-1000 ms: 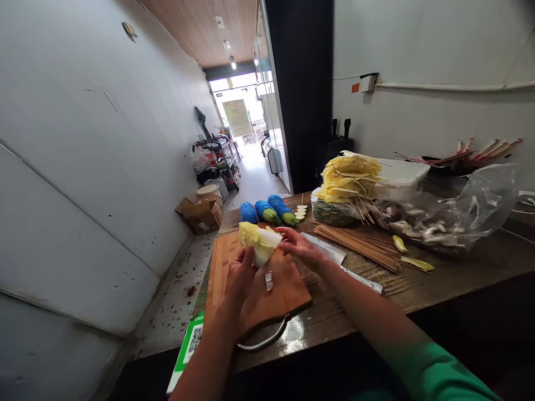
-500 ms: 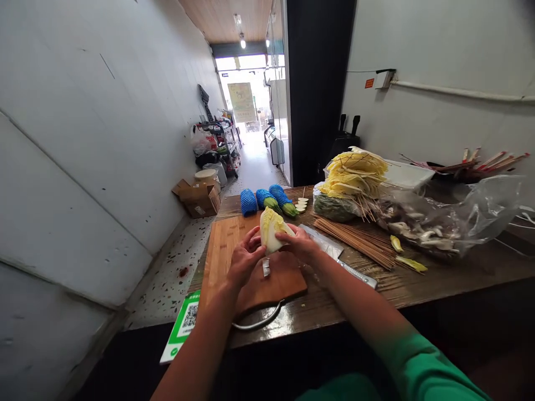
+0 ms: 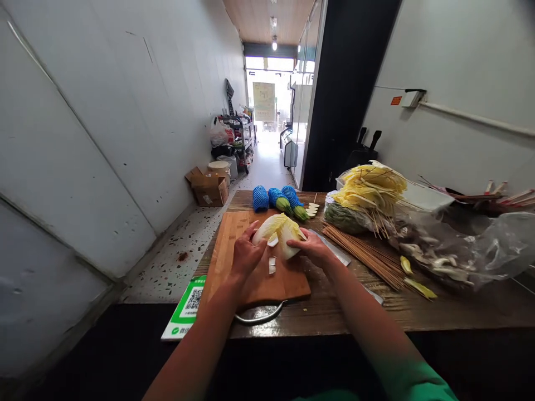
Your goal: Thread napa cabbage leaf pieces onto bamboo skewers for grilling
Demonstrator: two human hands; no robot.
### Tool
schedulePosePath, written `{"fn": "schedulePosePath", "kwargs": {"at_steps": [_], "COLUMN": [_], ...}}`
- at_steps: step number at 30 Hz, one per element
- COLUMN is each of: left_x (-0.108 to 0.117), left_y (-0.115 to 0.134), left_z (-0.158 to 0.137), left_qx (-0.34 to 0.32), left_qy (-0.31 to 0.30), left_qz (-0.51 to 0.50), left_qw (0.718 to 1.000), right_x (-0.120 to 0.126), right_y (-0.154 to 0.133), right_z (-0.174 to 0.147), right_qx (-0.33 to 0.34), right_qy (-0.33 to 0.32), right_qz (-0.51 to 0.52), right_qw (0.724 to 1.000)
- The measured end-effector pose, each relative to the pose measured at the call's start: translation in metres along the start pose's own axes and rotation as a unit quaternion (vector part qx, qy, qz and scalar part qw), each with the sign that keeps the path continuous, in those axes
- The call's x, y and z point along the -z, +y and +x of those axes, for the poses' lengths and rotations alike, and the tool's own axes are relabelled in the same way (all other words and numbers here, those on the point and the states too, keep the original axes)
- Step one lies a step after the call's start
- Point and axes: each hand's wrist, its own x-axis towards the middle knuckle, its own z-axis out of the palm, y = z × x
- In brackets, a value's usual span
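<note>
Head view showed the left hand (image 3: 244, 257) and right hand (image 3: 312, 249) both gripping a pale yellow-white napa cabbage wedge (image 3: 279, 235) above the wooden cutting board (image 3: 228, 250); one small white offcut (image 3: 272, 265) lay there, so most leaves remained attached.

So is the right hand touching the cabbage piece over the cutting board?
Touching. The head view shows the right hand with fingers on the cabbage piece, opposite the left hand.

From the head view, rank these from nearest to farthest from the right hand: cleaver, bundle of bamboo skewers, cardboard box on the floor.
1. cleaver, on the table just beside the right hand.
2. bundle of bamboo skewers, farther right on the table.
3. cardboard box, far left on the floor.
</note>
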Motion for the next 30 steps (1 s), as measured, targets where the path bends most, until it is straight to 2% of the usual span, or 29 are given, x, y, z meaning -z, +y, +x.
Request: {"fn": "schedulePosePath", "kwargs": {"at_steps": [5, 8, 10, 12, 14, 15, 18, 20, 22, 25, 30], "left_x": [0.006, 0.007, 0.005, -0.001, -0.006, -0.008, -0.010, -0.010, -0.011, -0.013, -0.013], "left_y": [-0.007, -0.015, -0.021, -0.026, -0.030, -0.029, -0.020, -0.008, 0.003, 0.013, 0.010], "left_z": [0.005, 0.006, 0.004, 0.000, -0.005, -0.007, -0.010, -0.012, -0.014, -0.017, -0.017], "left_qx": [-0.050, -0.061, -0.057, -0.022, 0.020, 0.029, -0.020, -0.043, -0.008, 0.044, 0.013], "left_qy": [0.090, 0.120, 0.088, 0.026, -0.023, -0.026, 0.020, 0.031, -0.030, -0.122, -0.139], "left_qz": [0.081, 0.155, 0.220, 0.266, 0.281, 0.282, 0.244, 0.156, 0.029, -0.108, -0.110], "left_qw": [0.991, 0.979, 0.970, 0.963, 0.959, 0.959, 0.969, 0.986, 0.999, 0.986, 0.984], "right_x": [0.011, 0.020, 0.025, 0.027, 0.027, 0.027, 0.020, 0.013, 0.002, -0.013, -0.021], "right_y": [-0.003, -0.011, -0.017, -0.022, -0.023, -0.022, -0.017, -0.013, -0.011, -0.009, -0.007], "right_z": [0.002, 0.002, 0.001, 0.000, 0.000, 0.000, 0.001, 0.001, 0.000, -0.004, -0.008], "right_qx": [-0.108, -0.121, -0.112, -0.100, -0.086, -0.078, -0.060, -0.047, -0.019, 0.028, 0.042], "right_qy": [0.015, 0.023, 0.020, 0.015, 0.013, 0.016, 0.035, 0.029, 0.009, -0.008, -0.038], "right_qz": [0.078, 0.125, 0.212, 0.301, 0.332, 0.331, 0.317, 0.301, 0.275, 0.236, 0.246], "right_qw": [0.991, 0.985, 0.971, 0.948, 0.939, 0.940, 0.946, 0.952, 0.961, 0.971, 0.968]}}
